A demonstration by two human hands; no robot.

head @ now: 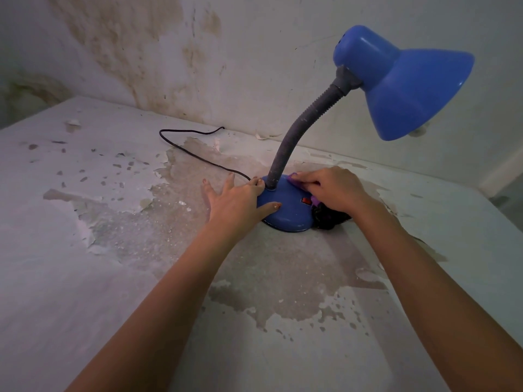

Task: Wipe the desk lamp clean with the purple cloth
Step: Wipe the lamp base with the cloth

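A blue desk lamp stands on the table, with a round base (285,213), a grey flexible neck (300,128) and a blue shade (404,83) tilted to the right. My left hand (240,202) lies flat with fingers spread on the left edge of the base, thumb on its top. On the right side of the base, my right hand (334,190) presses the purple cloth (297,181). Most of the cloth is hidden under the hand; a dark bunched part (328,216) trails behind the base. A red switch (305,200) shows between the hands.
The lamp's black cord (192,149) loops left and back toward the wall. The table top (113,250) has peeling paint and bare patches. A stained wall (169,52) rises right behind the lamp. The table's right edge (481,193) runs close to the lamp.
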